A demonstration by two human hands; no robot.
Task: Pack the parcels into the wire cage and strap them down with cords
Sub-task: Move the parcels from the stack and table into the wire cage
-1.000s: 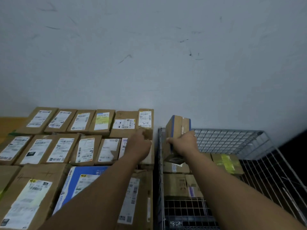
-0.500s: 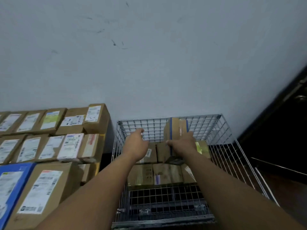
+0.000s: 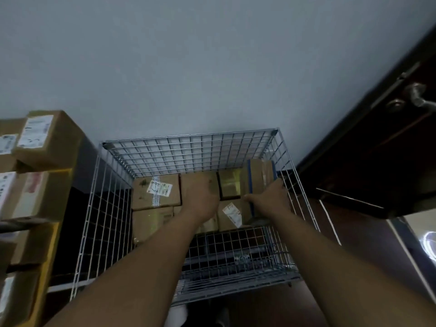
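The wire cage (image 3: 188,136) stands against the wall below me, with several cardboard parcels packed along its back. One of them, a labelled parcel (image 3: 155,192), lies at the back left. My right hand (image 3: 271,198) grips a cardboard parcel with blue tape (image 3: 256,175) and holds it on edge at the cage's back right corner, over a parcel with yellow tape (image 3: 230,185). My left hand (image 3: 203,197) lies palm down over the middle parcels and holds nothing. No cords are in view.
More labelled parcels (image 3: 47,140) are stacked at the left on a yellow-edged stand (image 3: 56,232). A dark door (image 3: 377,142) with a metal handle (image 3: 417,96) is close to the cage's right side. The front half of the cage floor is bare mesh.
My view swung right from the parcel stack to the cage. My right hand carried the blue-taped parcel into the cage's back right corner. My left hand left the stack and came down over the cage.
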